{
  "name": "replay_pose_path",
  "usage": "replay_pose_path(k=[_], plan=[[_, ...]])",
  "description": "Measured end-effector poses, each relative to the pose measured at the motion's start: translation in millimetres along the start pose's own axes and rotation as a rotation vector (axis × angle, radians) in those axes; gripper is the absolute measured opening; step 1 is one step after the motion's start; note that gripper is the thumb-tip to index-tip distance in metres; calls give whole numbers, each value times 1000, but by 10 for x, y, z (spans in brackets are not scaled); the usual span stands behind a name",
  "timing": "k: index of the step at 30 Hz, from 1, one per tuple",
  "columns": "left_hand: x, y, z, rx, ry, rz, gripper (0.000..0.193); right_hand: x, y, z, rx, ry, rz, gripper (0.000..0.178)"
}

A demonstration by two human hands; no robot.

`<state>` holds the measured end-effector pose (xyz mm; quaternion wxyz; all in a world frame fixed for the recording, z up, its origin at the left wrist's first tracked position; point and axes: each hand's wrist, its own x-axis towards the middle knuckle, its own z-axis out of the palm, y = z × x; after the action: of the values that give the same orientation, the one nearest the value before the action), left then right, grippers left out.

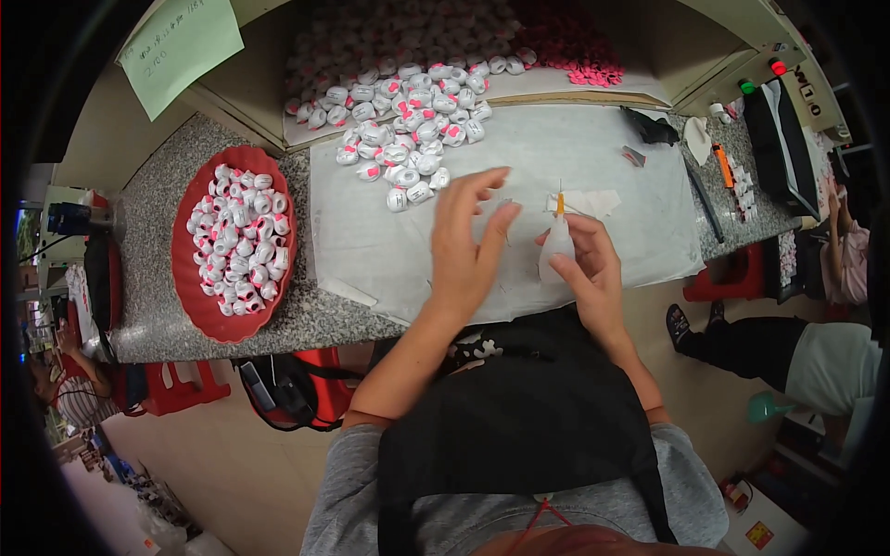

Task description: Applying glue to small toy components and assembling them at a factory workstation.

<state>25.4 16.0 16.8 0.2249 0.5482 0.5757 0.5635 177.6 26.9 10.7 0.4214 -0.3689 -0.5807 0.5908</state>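
Observation:
My right hand (595,269) is wrapped round a small white squeeze bottle (554,243), which stands upright with an orange-based needle tip (560,203) pointing away from me. Left of it, my left hand (464,243) hovers over the paper-covered worktop with its fingers apart and nothing visible in them. Just beyond that hand lies a loose pile of small white rounded pieces with pink patches (408,130). A folded scrap of white tissue (593,202) rests on the sheet behind the bottle.
A red scalloped tray (185,269) full of similar white pieces stands at the left. More pieces and a heap of pink bits (589,65) fill the booth at the back. Black cloth (651,127), an orange tool (722,167) and a dark rod (705,204) lie at the right. People sit and stand nearby.

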Motion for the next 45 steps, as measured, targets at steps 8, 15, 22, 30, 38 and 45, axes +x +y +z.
replay_pose_path(k=[8, 15, 22, 30, 38, 45], plan=[[34, -207, -103, 501, -148, -22, 23, 5, 2, -38, 229, -17, 144, 39], [-28, -181, -110, -112, -124, -279, 17, -8, -65, -61, 278, -7, 201, 37], [-134, -125, -93, -582, -124, -239, 28, -4, -187, -86, 164, 119, 62, 38], [-193, -141, -89, -845, -51, -313, 29, 150, -361, 10, 388, 326, -238, 32], [-200, -138, -110, -870, -68, -291, 33, 78, -285, 94, -281, 117, -680, 41], [-204, -132, -114, -907, -78, -306, 32, 76, -278, 128, -224, 82, -692, 39]])
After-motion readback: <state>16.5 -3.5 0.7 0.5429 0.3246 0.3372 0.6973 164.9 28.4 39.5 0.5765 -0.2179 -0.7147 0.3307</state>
